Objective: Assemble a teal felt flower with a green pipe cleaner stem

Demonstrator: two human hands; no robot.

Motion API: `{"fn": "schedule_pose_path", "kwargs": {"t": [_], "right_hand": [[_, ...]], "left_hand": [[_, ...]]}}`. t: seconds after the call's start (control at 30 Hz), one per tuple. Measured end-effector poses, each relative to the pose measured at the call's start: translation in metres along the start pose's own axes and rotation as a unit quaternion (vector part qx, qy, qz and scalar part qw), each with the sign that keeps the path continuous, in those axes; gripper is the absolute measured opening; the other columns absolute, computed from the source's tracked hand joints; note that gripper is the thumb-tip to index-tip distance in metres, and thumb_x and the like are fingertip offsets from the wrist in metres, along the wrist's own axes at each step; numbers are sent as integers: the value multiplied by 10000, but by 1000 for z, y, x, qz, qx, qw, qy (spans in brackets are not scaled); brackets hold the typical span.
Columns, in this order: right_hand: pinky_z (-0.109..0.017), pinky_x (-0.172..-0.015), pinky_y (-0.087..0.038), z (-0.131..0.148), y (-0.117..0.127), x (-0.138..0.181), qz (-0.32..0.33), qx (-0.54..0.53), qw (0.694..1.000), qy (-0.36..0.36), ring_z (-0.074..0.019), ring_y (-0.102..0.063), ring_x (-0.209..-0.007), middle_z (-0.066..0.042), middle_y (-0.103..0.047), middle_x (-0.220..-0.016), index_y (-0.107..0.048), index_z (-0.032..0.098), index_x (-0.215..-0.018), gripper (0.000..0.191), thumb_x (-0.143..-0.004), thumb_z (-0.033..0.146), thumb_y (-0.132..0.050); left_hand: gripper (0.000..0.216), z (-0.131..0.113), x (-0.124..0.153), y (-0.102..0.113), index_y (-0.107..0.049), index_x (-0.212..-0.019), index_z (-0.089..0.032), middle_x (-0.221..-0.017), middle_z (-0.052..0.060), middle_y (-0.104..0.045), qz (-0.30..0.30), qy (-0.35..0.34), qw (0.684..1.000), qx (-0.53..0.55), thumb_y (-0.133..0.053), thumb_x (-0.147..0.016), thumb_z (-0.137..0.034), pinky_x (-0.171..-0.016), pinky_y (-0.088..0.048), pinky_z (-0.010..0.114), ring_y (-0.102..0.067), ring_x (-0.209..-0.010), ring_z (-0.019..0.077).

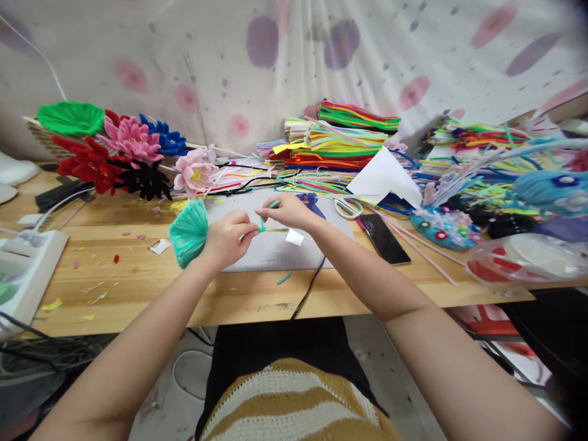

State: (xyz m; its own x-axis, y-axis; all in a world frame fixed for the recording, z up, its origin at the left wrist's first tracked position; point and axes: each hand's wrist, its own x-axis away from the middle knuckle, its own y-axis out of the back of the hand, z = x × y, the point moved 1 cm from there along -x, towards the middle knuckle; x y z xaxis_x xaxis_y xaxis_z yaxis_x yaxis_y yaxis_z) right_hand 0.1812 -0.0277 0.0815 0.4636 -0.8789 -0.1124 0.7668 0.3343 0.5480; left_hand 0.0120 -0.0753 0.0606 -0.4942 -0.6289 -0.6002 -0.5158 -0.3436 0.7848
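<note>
My left hand (228,237) is closed around the base of a teal pipe-cleaner flower (189,232), whose fan-shaped head points left. My right hand (283,212) pinches the teal stem end (274,204) just to the right of it, fingers pressed together. A thin yellow-green strand (277,229) runs along the stem between both hands. Both hands hover over a grey mat (275,248) on the wooden table (119,288).
Finished pipe-cleaner flowers (131,142) lie at the back left, stacks of coloured pipe cleaners (337,138) at the back centre and right. Scissors (348,207), a black phone (384,238), white paper (384,176) and a clear tub (528,260) sit to the right. A white power strip (25,269) is left.
</note>
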Motion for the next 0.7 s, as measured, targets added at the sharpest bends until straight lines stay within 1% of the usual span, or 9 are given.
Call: {"fn": "schedule_pose_path", "kwargs": {"t": [0.07,0.13,0.2,0.27,0.37,0.43,0.5,0.6,0.7], "right_hand": [[-222,-498,-252,-14,0,-9,107,-109,987,-47,-67,-361,-489,27,-439,-484,-598,132,-572,271,-704,369,-595],[-207,-460,-226,-28,-12,-8,177,-219,952,-116,-59,-334,-462,38,-413,-481,-583,131,-600,260,-710,365,-566],[-197,-447,-222,-37,-29,1,194,-294,923,-158,-59,-343,-459,35,-427,-501,-584,133,-652,265,-737,374,-516],[-198,-454,-234,-38,-44,12,123,-301,933,-151,-60,-351,-465,33,-444,-521,-595,135,-695,307,-769,407,-472],[-211,-522,-283,-25,-47,24,-13,-157,985,-65,-73,-407,-526,19,-489,-544,-616,140,-678,339,-794,418,-461],[-223,-579,-293,-13,-37,23,-54,-17,998,-3,-85,-445,-590,4,-535,-582,-619,144,-636,319,-794,388,-487],[-235,-595,-280,-6,-21,14,-51,87,995,25,-92,-452,-617,-5,-557,-608,-612,147,-595,308,-780,375,-521],[-236,-556,-261,-12,-2,-4,41,81,996,9,-81,-408,-557,6,-512,-543,-587,141,-547,330,-735,412,-573],[-219,-480,-226,-29,-6,-11,166,-100,979,-65,-61,-328,-472,36,-423,-485,-555,139,-575,351,-706,465,-580]], "left_hand": [[174,0,-4,4,-671,-775,-196,-685,17,-545,-29,6,998,48,-524,-801,-285,-573,-392,251,-508,-643,116],[178,0,-5,5,-671,-780,-189,-662,12,-516,-66,41,995,58,-528,-800,-292,-565,-390,250,-494,-625,113],[183,1,-3,2,-674,-778,-178,-655,14,-503,-97,89,991,35,-531,-796,-291,-563,-386,255,-493,-629,120],[183,3,0,-4,-677,-771,-172,-662,21,-509,-112,136,984,-11,-534,-790,-287,-559,-377,263,-499,-640,131],[177,6,6,-13,-680,-743,-179,-679,32,-536,-85,162,980,-80,-544,-777,-288,-543,-355,273,-507,-648,146],[182,6,9,-17,-678,-717,-185,-687,38,-551,-45,142,984,-101,-539,-777,-286,-534,-346,277,-512,-656,153],[195,4,12,-18,-676,-721,-191,-693,40,-559,-8,102,991,-87,-519,-789,-284,-542,-356,275,-518,-670,154],[203,1,12,-16,-675,-768,-203,-698,31,-555,13,44,999,-16,-497,-808,-293,-581,-392,261,-522,-674,137],[196,-1,10,-10,-671,-791,-195,-684,24,-531,-41,57,997,25,-506,-808,-300,-582,-399,249,-509,-649,121]]}}
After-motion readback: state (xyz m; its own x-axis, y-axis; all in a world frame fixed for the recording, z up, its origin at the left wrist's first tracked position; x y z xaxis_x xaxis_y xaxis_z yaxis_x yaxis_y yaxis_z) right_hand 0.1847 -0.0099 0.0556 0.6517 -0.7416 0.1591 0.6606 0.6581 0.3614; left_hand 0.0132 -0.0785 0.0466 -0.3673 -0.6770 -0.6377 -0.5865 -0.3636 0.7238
